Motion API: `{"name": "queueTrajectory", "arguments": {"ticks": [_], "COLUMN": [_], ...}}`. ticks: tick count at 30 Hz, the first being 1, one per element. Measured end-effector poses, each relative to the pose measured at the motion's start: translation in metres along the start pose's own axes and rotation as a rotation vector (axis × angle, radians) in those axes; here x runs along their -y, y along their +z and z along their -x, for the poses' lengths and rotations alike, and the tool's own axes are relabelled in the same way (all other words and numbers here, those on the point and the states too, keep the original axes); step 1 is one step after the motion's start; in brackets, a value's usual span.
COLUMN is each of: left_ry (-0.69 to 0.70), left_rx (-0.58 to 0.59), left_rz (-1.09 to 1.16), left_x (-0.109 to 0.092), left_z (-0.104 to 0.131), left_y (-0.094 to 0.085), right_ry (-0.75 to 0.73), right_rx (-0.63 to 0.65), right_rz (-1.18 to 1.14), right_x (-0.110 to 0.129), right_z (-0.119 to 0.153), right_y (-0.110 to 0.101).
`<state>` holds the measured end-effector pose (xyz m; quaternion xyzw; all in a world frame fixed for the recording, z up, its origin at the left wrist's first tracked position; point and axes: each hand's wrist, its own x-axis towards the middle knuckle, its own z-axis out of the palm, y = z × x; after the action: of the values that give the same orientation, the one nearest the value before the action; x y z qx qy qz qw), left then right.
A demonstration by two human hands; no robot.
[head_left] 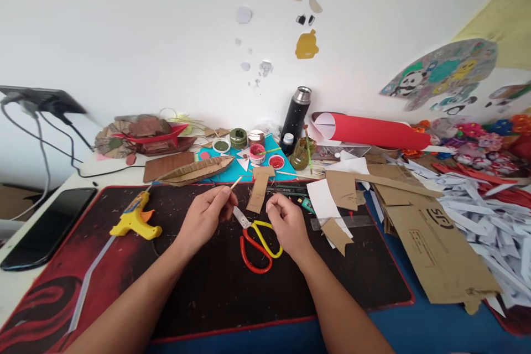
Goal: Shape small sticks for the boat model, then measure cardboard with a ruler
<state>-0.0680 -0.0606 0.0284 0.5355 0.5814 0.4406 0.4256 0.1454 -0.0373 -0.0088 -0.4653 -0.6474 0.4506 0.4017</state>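
Observation:
A short, thin wooden stick (236,182) pokes up from between the thumb and fingers of my left hand (209,213), which is closed on it above the dark mat. My right hand (287,221) is closed too, its thumb pressed to the curled fingers; whatever it may hold is hidden. Between the hands lie scissors (261,243) with one red and one yellow handle, the right hand partly over the yellow one. Just beyond them rests a T-shaped cardboard piece (259,191). A boat-shaped cardboard piece (194,171) sits past my left hand.
At left are a yellow glue gun (136,218) with a long glue stick and a black phone (47,227). Paint jars (238,138), a black flask (296,113) and a red paper roll (373,131) stand behind. Cardboard sheets (440,254) and white paper strips (489,232) crowd the right.

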Motion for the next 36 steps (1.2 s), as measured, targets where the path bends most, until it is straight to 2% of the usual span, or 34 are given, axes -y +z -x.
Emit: {"name": "queueTrajectory", "arguments": {"ticks": [5,9,12,15,20,23,26,31,36], "left_ry": [0.027,0.005,-0.076,-0.170,-0.171,-0.205,-0.207,-0.202,-0.198], "left_rx": [-0.002,-0.076,-0.159,-0.190,-0.221,-0.202,-0.196,-0.226,-0.263], "left_rz": [-0.028,-0.069,-0.092,-0.119,-0.403,-0.501,-0.497,-0.421,-0.471], "left_x": [-0.005,-0.013,-0.015,-0.007,0.013,0.022,0.030,0.036,0.034], "left_z": [0.003,0.005,0.001,-0.006,-0.018,-0.028,-0.037,-0.045,-0.044], "left_y": [-0.023,-0.062,-0.094,-0.120,-0.150,-0.160,-0.164,-0.161,-0.156], "right_ry": [-0.090,-0.124,-0.105,-0.110,-0.130,-0.133,-0.148,-0.194,-0.198], "right_rx": [0.053,0.058,0.105,0.156,0.178,0.163,0.170,0.188,0.206], "right_rz": [0.131,0.181,0.190,0.200,0.233,0.273,0.309,0.364,0.378], "right_x": [0.002,0.001,-0.001,-0.003,-0.006,-0.006,-0.005,-0.004,-0.003], "right_z": [0.005,0.005,0.007,0.008,0.009,0.008,0.008,0.009,0.010], "right_y": [0.005,0.007,0.009,0.012,0.012,0.011,0.010,0.010,0.011]}}
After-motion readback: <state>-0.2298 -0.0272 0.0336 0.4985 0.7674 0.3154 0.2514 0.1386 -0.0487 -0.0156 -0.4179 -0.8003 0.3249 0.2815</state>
